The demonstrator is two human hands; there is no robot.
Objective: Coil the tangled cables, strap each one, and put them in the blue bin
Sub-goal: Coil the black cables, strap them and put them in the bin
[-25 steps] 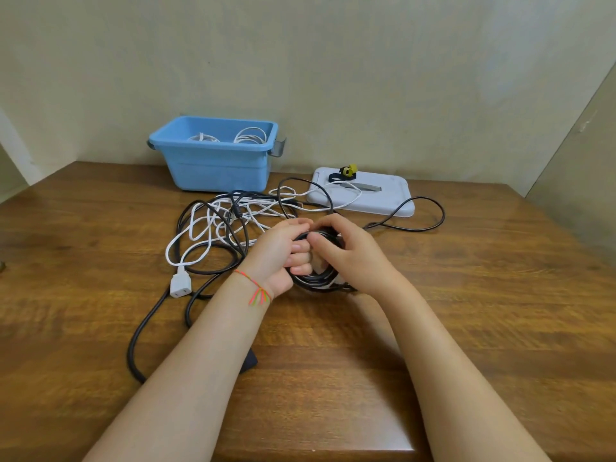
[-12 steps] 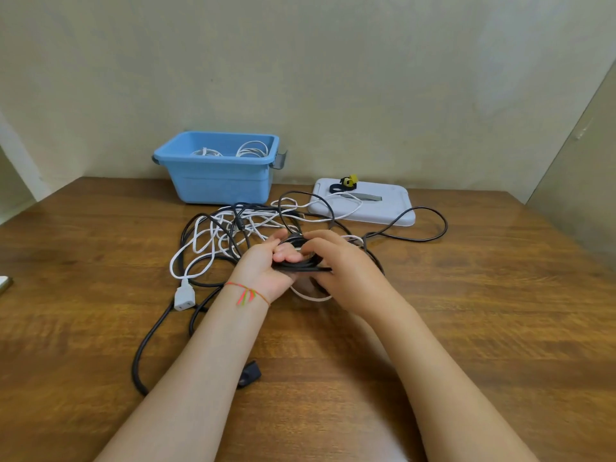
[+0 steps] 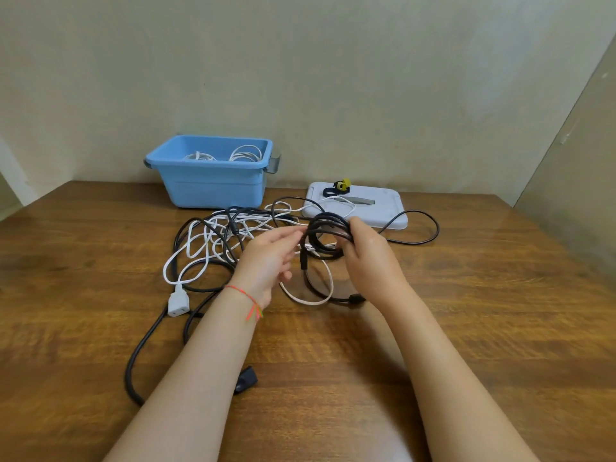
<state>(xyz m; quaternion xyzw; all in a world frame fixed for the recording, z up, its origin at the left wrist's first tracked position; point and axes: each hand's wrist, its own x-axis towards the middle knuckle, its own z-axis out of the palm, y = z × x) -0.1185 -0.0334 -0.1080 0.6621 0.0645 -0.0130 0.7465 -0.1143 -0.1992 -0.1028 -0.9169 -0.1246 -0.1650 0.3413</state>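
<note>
My right hand (image 3: pixel 366 258) grips a small coil of thin black cable (image 3: pixel 325 235), held just above the table with its loops upright. My left hand (image 3: pixel 270 258) is beside the coil, palm up, and its fingertips pinch a strand of the black cable at the coil's left edge. A tangle of white and black cables (image 3: pixel 220 241) lies on the table to the left of the hands. The blue bin (image 3: pixel 213 185) stands at the back by the wall, with coiled white cables (image 3: pixel 245 153) inside it.
A pale grey lid (image 3: pixel 383 208) lies right of the bin, with straps (image 3: pixel 338 187) on it. A white plug (image 3: pixel 177 303) and a thick black cable (image 3: pixel 140 348) lie front left. A black connector (image 3: pixel 246 380) shows by my left forearm. Walls close in behind and right.
The hands have lifted the black coil off the table and apart. My right hand now holds it alone, turned upright; my left hand has opened to a fingertip pinch. The view tilted up.
</note>
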